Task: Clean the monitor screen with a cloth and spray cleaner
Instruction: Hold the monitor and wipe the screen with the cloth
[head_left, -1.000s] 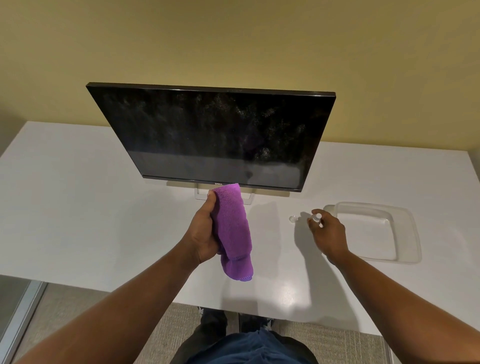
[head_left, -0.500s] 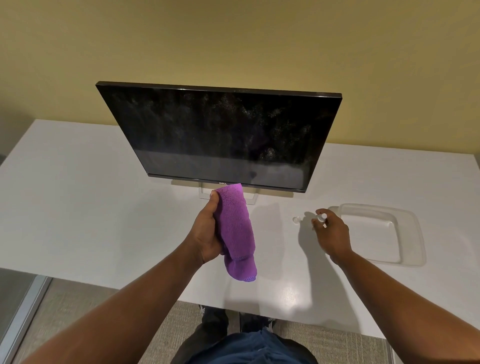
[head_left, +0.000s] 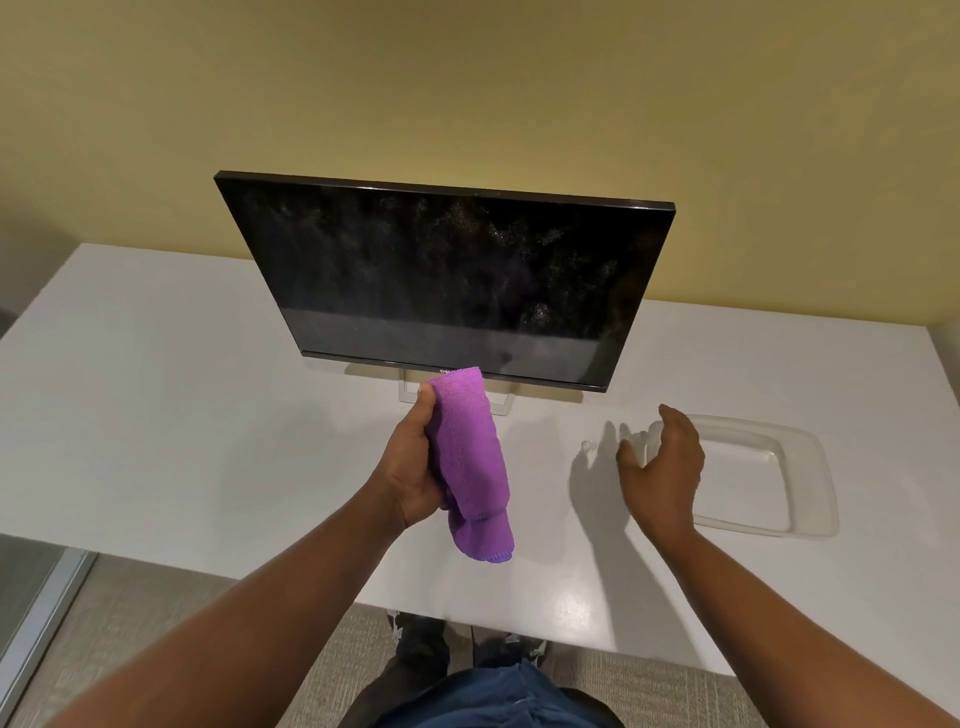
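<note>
The monitor (head_left: 447, 280) is standing toward the far edge of the white desk (head_left: 156, 415), roughly midway along it, its dark screen tilting back and carrying a scatter of fine speckles, densest across the upper right part. Its clear stand base (head_left: 501, 402) is peeking out below the lower bezel.

Just in front of that lower bezel, the left hand (head_left: 415, 473) is gripping a folded purple cloth (head_left: 470, 462), fingers curling round it from the left and the thumb pressing near the top. The cloth's upper end is overlapping the bezel's middle in this view, while its lower end is hanging free below the hand, above the desk.

The right hand (head_left: 662, 467) is hovering to the right of the cloth, well apart from it, fingers spread and relaxed, holding nothing. Beside its fingertips a small clear object (head_left: 589, 445) is lying on the desk; what it is cannot be told. Behind the hand, a clear plastic tray (head_left: 810, 467) is sitting toward the desk's right edge.

At the near edge, the person's dark trousers and shoes are showing over carpet (head_left: 156, 649).
</note>
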